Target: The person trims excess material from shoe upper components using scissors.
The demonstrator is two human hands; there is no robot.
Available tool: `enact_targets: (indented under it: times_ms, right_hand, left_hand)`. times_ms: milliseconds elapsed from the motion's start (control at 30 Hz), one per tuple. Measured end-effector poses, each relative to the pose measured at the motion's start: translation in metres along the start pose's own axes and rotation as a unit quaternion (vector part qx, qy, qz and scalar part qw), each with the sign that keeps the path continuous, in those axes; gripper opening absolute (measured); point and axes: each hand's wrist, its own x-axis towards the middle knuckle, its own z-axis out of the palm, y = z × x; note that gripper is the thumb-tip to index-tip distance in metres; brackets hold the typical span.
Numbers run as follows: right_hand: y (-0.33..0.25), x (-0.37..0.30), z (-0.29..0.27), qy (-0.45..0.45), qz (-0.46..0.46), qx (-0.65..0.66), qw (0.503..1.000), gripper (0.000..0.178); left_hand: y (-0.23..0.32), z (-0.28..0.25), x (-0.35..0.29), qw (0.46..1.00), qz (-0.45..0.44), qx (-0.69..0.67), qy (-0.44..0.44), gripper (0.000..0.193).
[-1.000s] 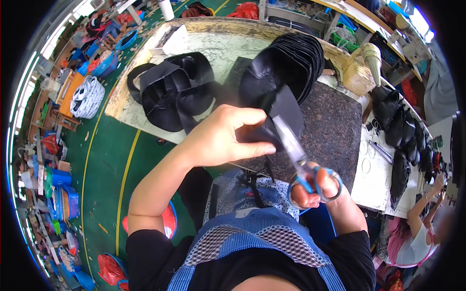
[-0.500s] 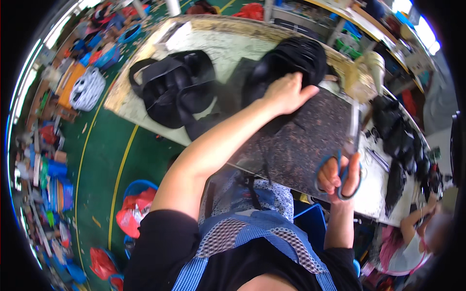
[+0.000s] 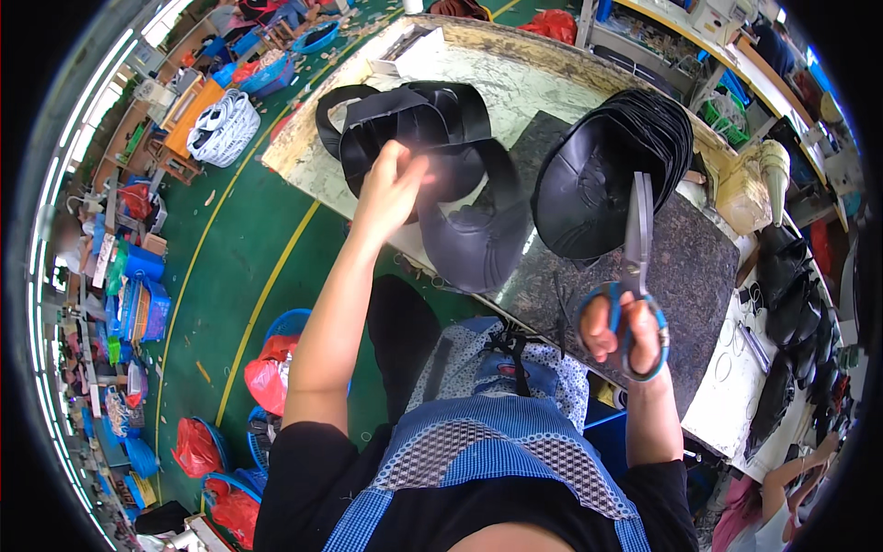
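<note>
My right hand (image 3: 627, 336) grips a pair of scissors (image 3: 636, 248) by its blue handles, its blades pointing away from me over a dark speckled slab (image 3: 676, 285). My left hand (image 3: 391, 189), fingers apart and slightly blurred, is over a loose pile of black curved leather-like pieces (image 3: 441, 101) on the left. I see nothing held in it. One black crescent-shaped piece (image 3: 474, 244) lies between that pile and the slab, partly over the table edge. Just beyond the scissors stands a neat stack of nested black pieces (image 3: 589, 198), hollow side facing me.
A worn pale worktable (image 3: 515, 60) carries a white tray (image 3: 409, 51) at its far left. A cone of thread (image 3: 774, 175) and black pieces (image 3: 786, 294) lie along the right. Tubs with red bags (image 3: 271, 373) stand on the green floor. Another person's arm (image 3: 800, 474) shows at lower right.
My left hand has moved from the nested stack to the loose pile on the left. The whole view has shifted. My right hand still holds the scissors.
</note>
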Motion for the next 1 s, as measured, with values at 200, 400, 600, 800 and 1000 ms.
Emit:
enact_targets:
  times_ms: [200,400,600,800,1000]
  right_hand:
    - [0.002,0.026,0.034,-0.081,0.086,-0.018,0.993,0.062]
    - [-0.001,0.024,0.055,-0.226,0.180,0.055,0.956,0.094]
    - [0.014,0.019,0.027,-0.270,0.219,0.153,0.925,0.091]
    - [0.013,0.014,0.028,-0.287,0.231,0.266,0.891,0.094]
    - [0.022,-0.002,0.010,-0.228,0.294,0.282,0.884,0.087]
  left_hand:
    - [0.031,-0.023,-0.050,0.670,-0.043,-0.723,-0.163,0.011]
    - [0.056,-0.040,-0.065,0.737,0.032,-0.654,-0.164,0.040]
    - [0.062,-0.046,-0.072,0.788,0.026,-0.565,-0.246,0.036]
    - [0.064,-0.039,-0.076,0.793,0.100,-0.518,-0.304,0.029]
    - [0.063,-0.037,-0.075,0.805,0.112,-0.495,-0.306,0.015]
